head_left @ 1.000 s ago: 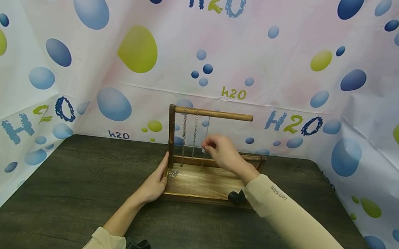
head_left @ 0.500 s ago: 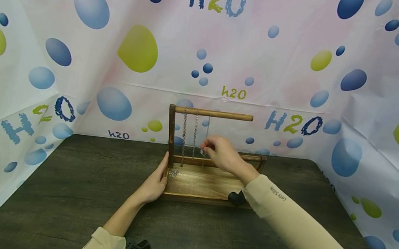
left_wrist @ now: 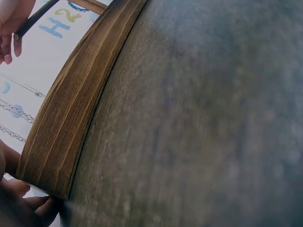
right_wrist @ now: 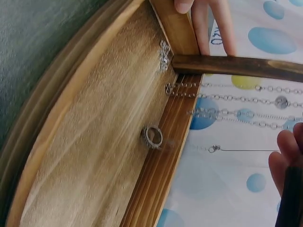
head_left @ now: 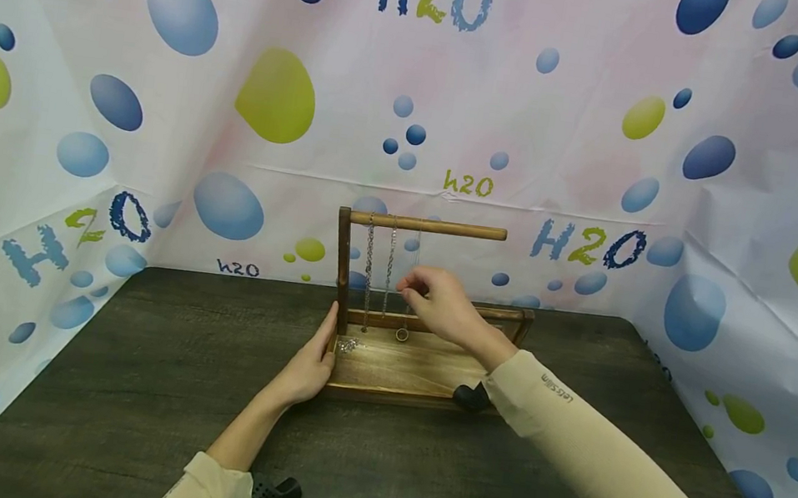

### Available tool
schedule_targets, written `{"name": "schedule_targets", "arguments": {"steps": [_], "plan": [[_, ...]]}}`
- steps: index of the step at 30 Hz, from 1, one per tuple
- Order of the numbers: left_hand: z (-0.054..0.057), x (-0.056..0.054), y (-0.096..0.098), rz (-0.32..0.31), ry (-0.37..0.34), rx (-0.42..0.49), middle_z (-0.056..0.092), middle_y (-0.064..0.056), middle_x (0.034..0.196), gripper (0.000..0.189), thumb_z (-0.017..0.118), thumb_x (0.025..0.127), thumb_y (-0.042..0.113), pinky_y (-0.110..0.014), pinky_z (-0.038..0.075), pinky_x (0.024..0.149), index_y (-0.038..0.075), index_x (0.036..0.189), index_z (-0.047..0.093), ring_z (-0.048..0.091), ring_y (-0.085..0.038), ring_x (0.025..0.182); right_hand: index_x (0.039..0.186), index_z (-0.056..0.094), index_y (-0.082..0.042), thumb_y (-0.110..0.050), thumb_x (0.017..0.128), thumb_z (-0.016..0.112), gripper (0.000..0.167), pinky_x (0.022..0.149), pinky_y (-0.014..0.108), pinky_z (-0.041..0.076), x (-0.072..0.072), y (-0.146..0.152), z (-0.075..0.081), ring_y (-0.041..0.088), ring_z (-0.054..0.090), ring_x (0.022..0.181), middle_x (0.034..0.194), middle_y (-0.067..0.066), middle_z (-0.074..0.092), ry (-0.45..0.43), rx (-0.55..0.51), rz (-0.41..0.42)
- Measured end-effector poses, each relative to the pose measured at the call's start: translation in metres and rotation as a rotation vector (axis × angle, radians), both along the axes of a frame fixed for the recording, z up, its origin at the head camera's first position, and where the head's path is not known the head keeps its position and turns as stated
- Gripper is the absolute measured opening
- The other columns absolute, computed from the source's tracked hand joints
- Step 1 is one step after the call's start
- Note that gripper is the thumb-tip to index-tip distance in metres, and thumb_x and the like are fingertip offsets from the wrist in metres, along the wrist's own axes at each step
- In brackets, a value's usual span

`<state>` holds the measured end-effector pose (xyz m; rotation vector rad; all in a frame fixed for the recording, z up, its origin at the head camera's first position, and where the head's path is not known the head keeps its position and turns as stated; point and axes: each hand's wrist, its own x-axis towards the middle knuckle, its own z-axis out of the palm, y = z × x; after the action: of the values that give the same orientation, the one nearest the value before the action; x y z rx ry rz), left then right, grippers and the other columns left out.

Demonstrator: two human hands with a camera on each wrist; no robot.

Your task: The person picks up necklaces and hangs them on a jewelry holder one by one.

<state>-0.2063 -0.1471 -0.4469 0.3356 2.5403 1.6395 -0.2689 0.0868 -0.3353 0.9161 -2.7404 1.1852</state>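
A wooden jewelry stand (head_left: 421, 367) has a tray base and a horizontal bar. My left hand (head_left: 308, 363) grips its left side, with fingers behind the post and the thumb in front in the right wrist view. Two chunkier silver necklaces (head_left: 367, 278) hang from the bar toward the post. To their right a thin necklace (right_wrist: 246, 150) hangs with a ring pendant (right_wrist: 152, 136) at its lower end, near the back of the tray. My right hand (head_left: 441, 301), fingers loosely bent, is beside that thin chain and partly covers it in the head view.
A small heap of silver jewelry (head_left: 348, 345) lies in the tray's left corner. A low back rail (head_left: 511, 316) rises at the stand's right. The dark tabletop (head_left: 124, 381) surrounds it, and a printed backdrop (head_left: 580, 138) stands behind.
The ring pendant was at my right fingertips; it now hangs free below them, blurred in the right wrist view. The right hand has shifted slightly left. The left hand has stayed put.
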Motion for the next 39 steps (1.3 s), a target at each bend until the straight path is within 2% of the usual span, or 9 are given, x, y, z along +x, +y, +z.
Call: {"name": "schedule_targets", "arguments": {"steps": [9,18,23,27,39], "plan": [[0.0,-0.001,-0.001,-0.003,0.007,-0.006,-0.006,-0.011,0.168,0.084,0.033,0.099,-0.011,-0.056,0.01,0.118,0.023,0.162,-0.009,0.001,-0.033,0.152,0.108,0.072,-0.008,-0.01,0.1,0.061,0.013,0.075,0.031,0.053,0.01,-0.016,0.001,0.014,0.063,0.084,0.098,0.004,0.068,-0.004,-0.081,0.045],[0.0,-0.001,-0.002,-0.012,0.009,0.013,-0.006,-0.011,0.167,0.083,0.033,0.099,-0.01,-0.057,0.01,0.118,0.023,0.162,-0.009,0.0,-0.033,0.152,0.11,0.072,-0.007,-0.01,0.099,0.063,0.014,0.073,0.029,0.053,0.018,-0.03,-0.009,0.012,0.063,0.082,0.098,0.001,0.068,-0.025,-0.105,0.111],[-0.002,0.0,-0.002,-0.019,0.003,0.022,-0.007,-0.013,0.167,0.084,0.033,0.099,-0.011,-0.058,0.016,0.116,0.023,0.162,-0.009,-0.001,-0.035,0.151,0.113,0.071,-0.006,-0.011,0.099,0.065,0.016,0.073,0.028,0.053,0.024,-0.037,-0.014,0.012,0.063,0.083,0.097,0.0,0.068,-0.035,-0.102,0.13],[-0.002,0.0,-0.003,-0.01,-0.002,0.019,-0.005,-0.012,0.167,0.084,0.034,0.099,-0.01,-0.054,0.024,0.108,0.024,0.162,-0.009,0.002,-0.034,0.151,0.112,0.071,-0.003,-0.009,0.097,0.066,0.016,0.072,0.028,0.053,0.026,-0.043,-0.018,0.012,0.062,0.081,0.093,0.0,0.066,-0.02,-0.105,0.14],[-0.002,0.0,-0.004,-0.01,0.006,0.02,-0.005,-0.012,0.168,0.084,0.035,0.098,-0.01,-0.051,0.027,0.103,0.023,0.163,-0.007,0.004,-0.032,0.151,0.108,0.071,-0.003,-0.003,0.096,0.066,0.014,0.07,0.025,0.052,0.032,-0.054,-0.047,0.012,0.061,0.079,0.09,0.001,0.066,-0.057,-0.069,0.167]]}}
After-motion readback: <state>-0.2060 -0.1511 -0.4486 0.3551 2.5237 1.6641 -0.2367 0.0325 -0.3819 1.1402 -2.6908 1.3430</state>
